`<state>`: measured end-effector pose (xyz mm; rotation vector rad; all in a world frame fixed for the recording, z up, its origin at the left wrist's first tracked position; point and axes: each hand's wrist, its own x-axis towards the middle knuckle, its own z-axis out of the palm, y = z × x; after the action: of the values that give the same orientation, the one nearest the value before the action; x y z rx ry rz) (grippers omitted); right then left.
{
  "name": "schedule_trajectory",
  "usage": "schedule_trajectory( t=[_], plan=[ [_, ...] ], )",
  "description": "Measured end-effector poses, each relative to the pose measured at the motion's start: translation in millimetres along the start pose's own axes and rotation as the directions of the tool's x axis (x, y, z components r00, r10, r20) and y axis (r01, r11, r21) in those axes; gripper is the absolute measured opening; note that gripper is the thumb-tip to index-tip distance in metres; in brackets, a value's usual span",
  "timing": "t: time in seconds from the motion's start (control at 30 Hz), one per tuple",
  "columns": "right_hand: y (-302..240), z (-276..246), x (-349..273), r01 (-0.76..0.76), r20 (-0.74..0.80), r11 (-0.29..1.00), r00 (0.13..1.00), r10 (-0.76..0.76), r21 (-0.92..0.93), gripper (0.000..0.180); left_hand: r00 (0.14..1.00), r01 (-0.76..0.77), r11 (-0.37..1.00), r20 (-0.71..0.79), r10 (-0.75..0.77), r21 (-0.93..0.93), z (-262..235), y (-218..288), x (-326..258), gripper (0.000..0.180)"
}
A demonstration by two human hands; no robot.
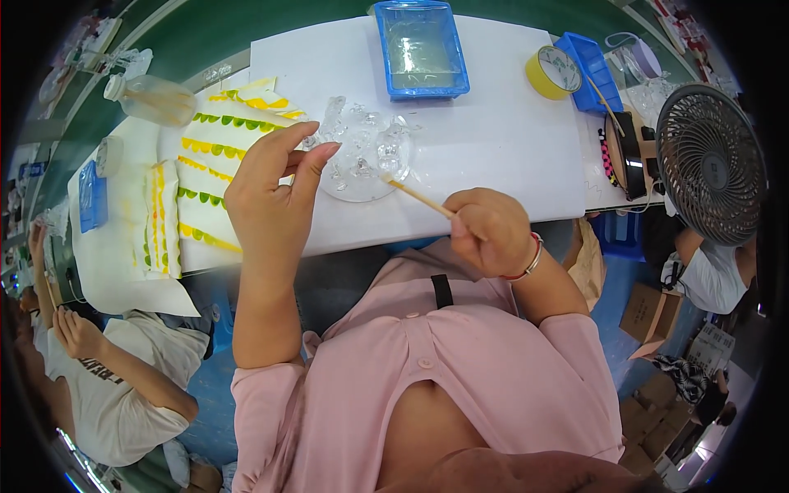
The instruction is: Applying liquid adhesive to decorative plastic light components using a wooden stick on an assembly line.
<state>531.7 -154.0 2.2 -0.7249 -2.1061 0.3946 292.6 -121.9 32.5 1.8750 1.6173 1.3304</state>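
Note:
My right hand (486, 230) grips a thin wooden stick (421, 197). Its yellowish tip touches or hovers by the near edge of a round clear dish (355, 195). Shiny transparent pieces (362, 148) are heaped in that dish. Over the dish's left side is my left hand (279, 185), thumb and forefinger bent toward each other in a pinch. A tiny clear bit seems to show between those fingertips, too small to name. White strips (215, 167) with rows of small yellow and green half-round pieces lie to the left, partly behind my left hand.
A blue tray (423, 82) of clear liquid stands at the far middle. Right of it are a yellow tape roll (552, 72), a blue bin (592, 70) and a black fan (711, 164). A plastic bottle (152, 99) lies far left. Another person (123, 378) works at left.

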Motion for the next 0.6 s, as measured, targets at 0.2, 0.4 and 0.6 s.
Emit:
schedule_trajectory(
  t=[0.2, 0.4, 0.6],
  plan=[
    [5.8, -6.1, -2.5, -0.065, -0.041, 0.997, 0.997, 0.063, -0.049, 0.018, 1.000, 0.031, 0.999, -0.003, -0.031, 0.017, 1.1, 3.1, -5.2, 0.021],
    [-4.2, 2.6, -0.7, 0.011, -0.005, 1.000, 1.000, -0.011, -0.002, 0.016, 0.999, -0.049, 0.999, 0.011, 0.049, 0.001, -4.3, -0.9, -3.0, 0.026],
    [-4.3, 2.0, 0.3, -0.020, -0.007, 1.000, 1.000, 0.020, -0.017, 0.016, 0.992, -0.005, 0.996, 0.128, 0.017, -0.094, -16.7, -4.0, 6.8, 0.029]
  ],
)
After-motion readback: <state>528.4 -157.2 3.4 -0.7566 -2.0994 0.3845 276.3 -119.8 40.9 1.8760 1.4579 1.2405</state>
